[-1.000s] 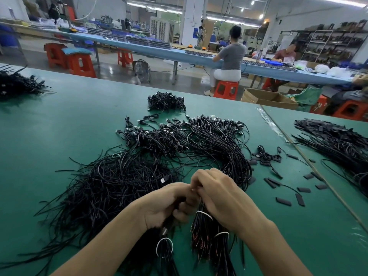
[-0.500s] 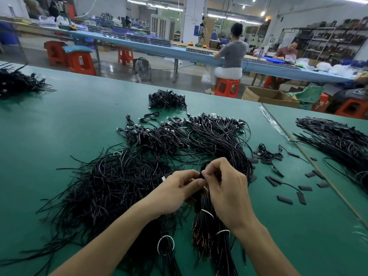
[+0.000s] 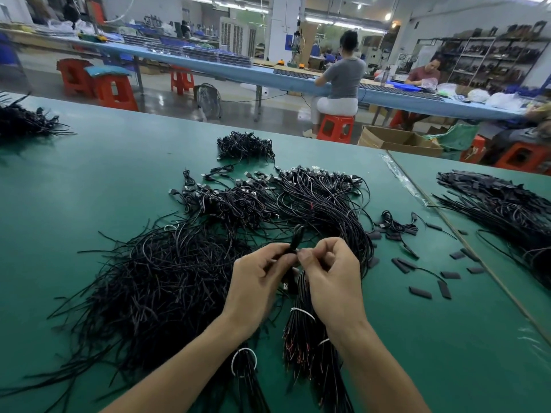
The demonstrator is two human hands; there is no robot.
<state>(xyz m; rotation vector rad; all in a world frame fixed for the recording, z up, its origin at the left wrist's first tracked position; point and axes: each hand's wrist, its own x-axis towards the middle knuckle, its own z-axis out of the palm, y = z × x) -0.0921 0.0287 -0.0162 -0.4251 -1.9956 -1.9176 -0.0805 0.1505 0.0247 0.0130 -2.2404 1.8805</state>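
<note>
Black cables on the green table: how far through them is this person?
Early, probably. Looks done: only the small heap at the far edge. In hand: the left hand and right hand pinch one cable. Left: the big loose pile and white-tied bundles near the wrists.

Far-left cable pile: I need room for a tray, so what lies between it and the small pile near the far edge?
Only bare green table, seen in the head view.

Left hand [image 3: 256, 287] and right hand [image 3: 334, 281], both bare. Fingers [image 3: 329, 248] uncovered, with short, plain nails and creased knuckles. Behind the fingers, the wrists, left forearm [image 3: 167, 374] and right forearm [image 3: 384, 368] are unsleeved down to the lower edge of view.
</note>
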